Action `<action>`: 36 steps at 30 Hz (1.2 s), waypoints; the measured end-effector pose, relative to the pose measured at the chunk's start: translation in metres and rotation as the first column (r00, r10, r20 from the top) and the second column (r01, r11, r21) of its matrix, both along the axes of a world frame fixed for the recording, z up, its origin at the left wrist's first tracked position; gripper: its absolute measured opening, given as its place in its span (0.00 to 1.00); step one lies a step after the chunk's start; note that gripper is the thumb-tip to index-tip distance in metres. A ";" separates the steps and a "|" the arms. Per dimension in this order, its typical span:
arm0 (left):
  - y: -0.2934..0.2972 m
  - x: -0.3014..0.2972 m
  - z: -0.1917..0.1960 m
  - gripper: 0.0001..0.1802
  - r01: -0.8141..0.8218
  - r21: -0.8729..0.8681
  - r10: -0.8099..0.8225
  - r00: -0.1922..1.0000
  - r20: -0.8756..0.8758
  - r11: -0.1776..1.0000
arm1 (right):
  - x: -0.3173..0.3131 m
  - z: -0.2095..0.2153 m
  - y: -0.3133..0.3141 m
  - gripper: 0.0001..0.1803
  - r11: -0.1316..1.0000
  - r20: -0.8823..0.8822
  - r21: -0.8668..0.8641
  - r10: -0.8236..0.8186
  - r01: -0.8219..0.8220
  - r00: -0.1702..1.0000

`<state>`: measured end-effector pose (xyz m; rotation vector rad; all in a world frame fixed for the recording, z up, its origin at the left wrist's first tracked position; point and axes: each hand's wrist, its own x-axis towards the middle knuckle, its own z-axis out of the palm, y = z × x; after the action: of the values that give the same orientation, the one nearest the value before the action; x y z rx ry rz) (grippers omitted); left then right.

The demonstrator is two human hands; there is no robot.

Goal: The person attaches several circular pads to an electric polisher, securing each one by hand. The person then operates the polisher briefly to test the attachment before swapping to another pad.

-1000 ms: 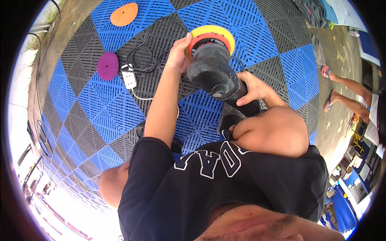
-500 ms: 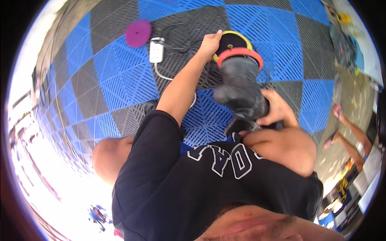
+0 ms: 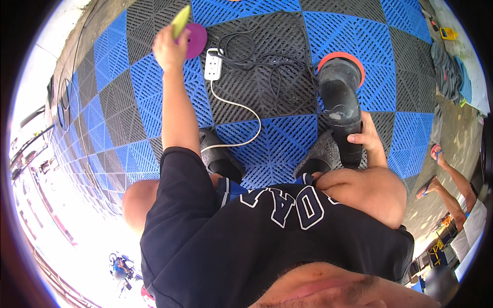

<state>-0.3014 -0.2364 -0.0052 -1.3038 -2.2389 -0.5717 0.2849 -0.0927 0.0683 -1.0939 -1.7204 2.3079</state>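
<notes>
Out at the far left, my left hand grips a yellow polishing pad, tilted so that it shows nearly edge-on. Beside and partly behind that hand, a round purple pad with a small centre hole lies on the floor. On the right, my right hand is wrapped round the handle of a black polisher. An orange-red ring edges the polisher's head; its underside is hidden from me.
A white power strip with a plugged-in black cord lies between the hands on blue and black floor tiles. Its white lead runs to my left shoe. Another person's legs show at the right edge.
The yellow pad has come off the polisher's head and moved left in my left hand, over to the purple pad. My right hand has shifted the polisher slightly right.
</notes>
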 end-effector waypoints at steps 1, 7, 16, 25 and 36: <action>-0.016 0.008 -0.028 0.34 0.048 -0.070 -0.043 0.996 0.075 0.996 | -0.003 0.001 -0.001 0.45 1.000 -0.002 -0.004 -0.011 0.011 1.000; -0.037 0.042 -0.097 0.22 -0.227 -0.232 0.294 0.903 0.314 0.946 | 0.004 -0.009 -0.001 0.44 0.998 0.032 0.035 0.046 -0.047 0.998; 0.143 0.022 -0.050 0.25 0.289 -0.465 -0.183 0.948 0.261 0.836 | 0.009 -0.004 0.000 0.41 0.999 0.061 -0.043 0.017 -0.014 0.998; 0.261 0.001 -0.096 0.46 0.121 -0.413 0.054 0.920 0.389 0.902 | 0.043 -0.006 0.006 0.43 1.000 0.111 -0.030 -0.005 0.008 0.994; 0.291 0.007 -0.085 0.87 -0.040 -0.598 0.449 0.701 0.554 0.801 | 0.043 -0.006 0.020 0.42 0.978 0.091 -0.153 -0.128 0.141 0.988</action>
<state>-0.2947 0.0547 -0.0905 -1.0674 -3.3407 -0.3215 0.3284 -0.0729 0.0628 -1.3038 -1.4557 2.3806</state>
